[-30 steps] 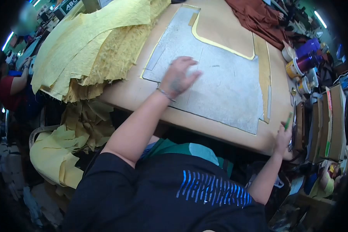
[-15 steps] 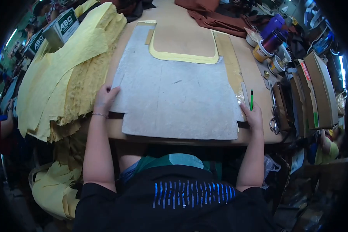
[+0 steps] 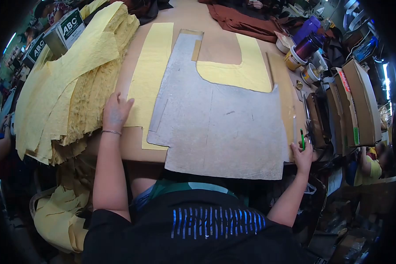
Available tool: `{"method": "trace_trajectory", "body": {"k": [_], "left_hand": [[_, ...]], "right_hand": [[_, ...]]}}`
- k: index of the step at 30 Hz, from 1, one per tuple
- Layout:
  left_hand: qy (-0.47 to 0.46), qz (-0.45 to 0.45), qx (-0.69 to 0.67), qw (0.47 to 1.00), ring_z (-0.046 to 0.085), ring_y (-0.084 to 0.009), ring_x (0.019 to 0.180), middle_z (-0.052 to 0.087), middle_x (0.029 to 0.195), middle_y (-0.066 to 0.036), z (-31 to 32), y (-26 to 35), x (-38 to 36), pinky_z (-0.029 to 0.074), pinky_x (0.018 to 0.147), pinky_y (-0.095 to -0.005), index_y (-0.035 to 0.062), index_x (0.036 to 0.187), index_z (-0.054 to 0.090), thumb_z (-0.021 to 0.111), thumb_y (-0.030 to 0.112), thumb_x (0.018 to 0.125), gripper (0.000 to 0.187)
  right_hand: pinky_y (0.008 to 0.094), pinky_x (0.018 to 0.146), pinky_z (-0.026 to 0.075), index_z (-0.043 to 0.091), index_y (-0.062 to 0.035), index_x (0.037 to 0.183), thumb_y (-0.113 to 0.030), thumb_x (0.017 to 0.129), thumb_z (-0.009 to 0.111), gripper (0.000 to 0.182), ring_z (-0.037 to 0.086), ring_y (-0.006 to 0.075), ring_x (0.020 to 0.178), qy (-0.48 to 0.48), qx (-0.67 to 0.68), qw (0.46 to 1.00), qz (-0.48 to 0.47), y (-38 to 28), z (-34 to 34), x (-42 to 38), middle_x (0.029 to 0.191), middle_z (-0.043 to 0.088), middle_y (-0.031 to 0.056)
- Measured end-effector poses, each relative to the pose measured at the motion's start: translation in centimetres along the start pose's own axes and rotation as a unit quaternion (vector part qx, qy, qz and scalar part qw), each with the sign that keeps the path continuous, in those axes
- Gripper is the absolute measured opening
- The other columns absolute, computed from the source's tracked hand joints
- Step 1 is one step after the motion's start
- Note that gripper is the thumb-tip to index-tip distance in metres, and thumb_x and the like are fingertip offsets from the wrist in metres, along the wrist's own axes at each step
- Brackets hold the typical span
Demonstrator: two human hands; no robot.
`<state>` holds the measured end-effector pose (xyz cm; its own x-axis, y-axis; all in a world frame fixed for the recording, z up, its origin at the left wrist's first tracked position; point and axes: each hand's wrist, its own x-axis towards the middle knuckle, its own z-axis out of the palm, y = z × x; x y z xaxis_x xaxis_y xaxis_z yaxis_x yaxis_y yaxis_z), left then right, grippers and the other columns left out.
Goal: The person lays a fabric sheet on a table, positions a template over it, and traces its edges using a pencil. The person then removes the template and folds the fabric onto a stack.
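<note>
A grey cardboard pattern [image 3: 220, 127] with a cut-out neck and brown taped edges lies askew on a yellow fabric piece [image 3: 152, 79] of similar outline. Its lower edge overhangs the table front. My left hand [image 3: 116, 112] lies on the left edge of the yellow fabric, fingers somewhat apart, beside a thick fabric stack. At the pattern's lower right edge, my right hand [image 3: 302, 157] is closed, thumb on the brown taped border. A green pencil [image 3: 302, 140] sticks up between its fingers; its lower end is hidden.
The tall stack of yellow fabric [image 3: 61, 92] fills the table's left side. To the right are scissors [image 3: 307, 138], cups [image 3: 311, 72], a purple bottle [image 3: 310, 46] and cardboard pieces [image 3: 358, 105]. Brown cloth [image 3: 242, 20] lies at the far end, near another person's hand [image 3: 255, 4].
The cardboard pattern has slid right and towards me with my right hand, turning slightly and uncovering yellow fabric on the left. My left hand has let go of the pattern.
</note>
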<state>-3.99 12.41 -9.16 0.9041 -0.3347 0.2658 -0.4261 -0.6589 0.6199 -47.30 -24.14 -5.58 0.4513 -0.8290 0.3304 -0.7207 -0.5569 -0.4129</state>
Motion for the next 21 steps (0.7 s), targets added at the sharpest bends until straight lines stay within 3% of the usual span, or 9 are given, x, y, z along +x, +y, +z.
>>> {"method": "trace_trajectory", "body": {"k": [1,2,5,8,11,12,14,17,21], "left_hand": [[-0.003,0.008,0.080,0.997,0.054,-0.0269,0.084,0.055,0.092,-0.021,-0.1,1.3,-0.1,0.044,0.074,-0.0341,-0.0059,0.106,0.047,0.068,0.034,0.067,0.059],[-0.006,0.015,0.160,0.987,0.054,-0.0290,0.089,0.055,0.096,-0.023,-0.2,2.6,-0.2,0.044,0.076,-0.0354,-0.0075,0.109,0.045,0.069,0.037,0.066,0.066],[-0.044,-0.046,0.133,0.989,0.053,-0.0340,0.091,0.054,0.098,-0.026,-0.7,4.9,0.0,0.043,0.077,-0.0373,-0.0067,0.106,0.046,0.072,0.040,0.060,0.071],[-0.104,-0.111,0.137,0.979,0.055,-0.0361,0.085,0.057,0.091,-0.024,-0.7,5.2,0.6,0.044,0.074,-0.0405,-0.0026,0.092,0.049,0.072,0.038,0.060,0.057],[-0.081,-0.109,0.171,0.976,0.058,-0.0303,0.079,0.059,0.083,-0.020,0.3,4.2,0.8,0.045,0.069,-0.0348,-0.0031,0.083,0.056,0.072,0.040,0.058,0.052],[-0.084,-0.103,0.162,0.978,0.058,-0.0296,0.075,0.059,0.079,-0.020,0.3,3.8,0.8,0.045,0.067,-0.0347,-0.0025,0.079,0.056,0.071,0.039,0.059,0.048],[-0.094,-0.091,0.139,0.982,0.057,-0.0282,0.067,0.059,0.072,-0.018,0.5,3.9,0.6,0.045,0.063,-0.0345,-0.0011,0.070,0.057,0.070,0.037,0.060,0.041],[-0.117,-0.074,0.082,0.987,0.058,-0.0295,0.071,0.060,0.073,-0.019,0.4,4.6,0.5,0.046,0.066,-0.0354,0.0002,0.066,0.058,0.065,0.032,0.063,0.033],[-0.063,-0.065,0.026,0.996,0.056,-0.0302,0.065,0.058,0.065,-0.018,1.5,3.7,0.8,0.045,0.063,-0.0368,-0.0012,0.064,0.057,0.061,0.025,0.061,0.027]], "right_hand": [[0.0363,0.070,0.043,0.053,0.0025,0.087,-0.019,0.069,0.067,0.031,0.054,0.0286,0.077,0.028,-0.093,0.995,-0.038,0.2,0.1,0.3,0.081,0.055,0.0139],[0.0375,0.071,0.042,0.053,0.0026,0.086,-0.019,0.069,0.067,0.031,0.053,0.0305,0.078,0.032,-0.073,0.996,-0.026,-0.4,0.1,0.8,0.081,0.055,0.0151],[0.0401,0.071,0.041,0.052,0.0028,0.086,-0.021,0.068,0.066,0.032,0.052,0.0336,0.080,0.040,-0.017,0.999,0.000,-3.3,1.4,3.7,0.082,0.053,0.0178],[0.0418,0.071,0.040,0.053,0.0019,0.085,-0.026,0.070,0.064,0.033,0.051,0.0341,0.079,0.017,-0.062,0.998,-0.025,-4.7,4.3,7.3,0.083,0.053,0.0185],[0.0435,0.072,0.040,0.054,0.0009,0.084,-0.028,0.073,0.060,0.032,0.050,0.0360,0.080,0.061,-0.123,0.988,-0.065,-4.7,8.7,8.7,0.084,0.052,0.0188],[0.0442,0.074,0.039,0.054,0.0002,0.084,-0.028,0.075,0.058,0.030,0.049,0.0371,0.082,0.076,-0.148,0.986,-0.023,-5.5,9.0,8.4,0.085,0.051,0.0191],[0.0437,0.074,0.039,0.055,0.0000,0.083,-0.028,0.075,0.057,0.029,0.049,0.0366,0.082,0.078,-0.132,0.987,-0.038,-4.8,9.6,8.7,0.084,0.051,0.0193],[0.0430,0.074,0.039,0.055,-0.0003,0.082,-0.029,0.076,0.057,0.029,0.049,0.0360,0.080,0.078,-0.124,0.988,-0.043,-4.4,9.7,8.8,0.082,0.051,0.0188],[0.0431,0.074,0.039,0.055,-0.0002,0.083,-0.029,0.075,0.057,0.030,0.049,0.0359,0.080,0.078,-0.131,0.988,-0.039,-4.3,9.8,8.8,0.083,0.051,0.0185]]}}
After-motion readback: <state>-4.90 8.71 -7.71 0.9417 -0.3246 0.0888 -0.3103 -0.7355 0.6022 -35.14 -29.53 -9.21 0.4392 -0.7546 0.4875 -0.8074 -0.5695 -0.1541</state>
